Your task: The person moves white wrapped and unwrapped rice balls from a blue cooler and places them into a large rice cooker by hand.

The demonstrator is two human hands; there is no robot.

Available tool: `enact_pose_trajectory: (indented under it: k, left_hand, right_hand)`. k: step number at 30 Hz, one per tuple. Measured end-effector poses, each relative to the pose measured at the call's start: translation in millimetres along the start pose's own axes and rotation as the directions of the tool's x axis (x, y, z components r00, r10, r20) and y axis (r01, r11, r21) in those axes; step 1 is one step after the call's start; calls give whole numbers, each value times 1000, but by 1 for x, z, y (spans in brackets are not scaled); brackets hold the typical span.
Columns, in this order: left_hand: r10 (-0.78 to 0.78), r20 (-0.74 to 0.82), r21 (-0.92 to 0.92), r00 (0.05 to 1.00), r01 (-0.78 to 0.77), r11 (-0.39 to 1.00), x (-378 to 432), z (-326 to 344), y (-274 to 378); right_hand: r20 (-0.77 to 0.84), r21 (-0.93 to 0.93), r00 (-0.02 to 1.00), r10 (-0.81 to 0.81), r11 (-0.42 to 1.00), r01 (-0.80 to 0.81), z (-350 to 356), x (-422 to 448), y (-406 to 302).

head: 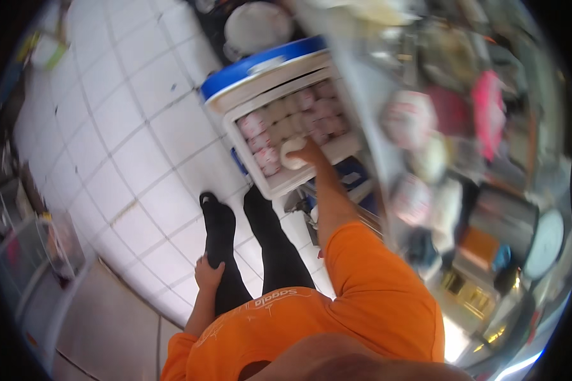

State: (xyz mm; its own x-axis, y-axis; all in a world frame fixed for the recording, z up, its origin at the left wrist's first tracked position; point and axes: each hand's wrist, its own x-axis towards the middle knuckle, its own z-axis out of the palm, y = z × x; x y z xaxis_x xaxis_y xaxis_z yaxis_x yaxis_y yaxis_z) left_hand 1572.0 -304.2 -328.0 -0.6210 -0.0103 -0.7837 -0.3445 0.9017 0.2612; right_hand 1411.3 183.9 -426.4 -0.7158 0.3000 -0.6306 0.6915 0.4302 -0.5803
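In front of me a white cooler box (pixel 291 186) stands open, its blue-topped lid (pixel 267 64) tipped back at the far side. Rows of small rounded packs fill much of it, some cream (pixel 286 126), others white with pink-red marks (pixel 253 125). My right hand (pixel 311 151) reaches into the near part of the box, fingers and thumb around a cream rounded pack (pixel 291 155). The palm side of that hand is hidden. My left hand (pixel 209 272) rests on my left leg (pixel 219 238) near the knee, fingers apart, with no object in it.
A cluttered counter (pixel 369 109) runs along the right, blurred, with marked bags (pixel 410 119) and a pink item (pixel 488 114). Beyond the lid sits a whitish rounded bundle (pixel 257 26). White tiled floor (pixel 124 157) spreads left; a beige surface (pixel 109 319) lies at lower left.
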Motion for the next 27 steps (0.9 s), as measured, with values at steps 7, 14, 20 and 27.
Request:
enact_pose_trajectory:
  k: [7,14,20,27]
  left_hand:
    - [332,232,-692,914,-85,717,-34,-95,74]
    - [698,563,-806,444,109,581,-159,-207,226]
    - [732,559,-825,390,173,538,-239,-194,304]
    - [892,407,-897,198,-97,431,-341,-105,439]
  right_hand:
    - [221,487,955,-196,871,66,-3,-213,-128]
    - [292,673,873,-392,732,103,-48,-393,-230]
    - [-233,155,875,-424,872,464,-163,-496,-237]
    - [-432,-55,789,-436,886,460,-285,-606,-181]
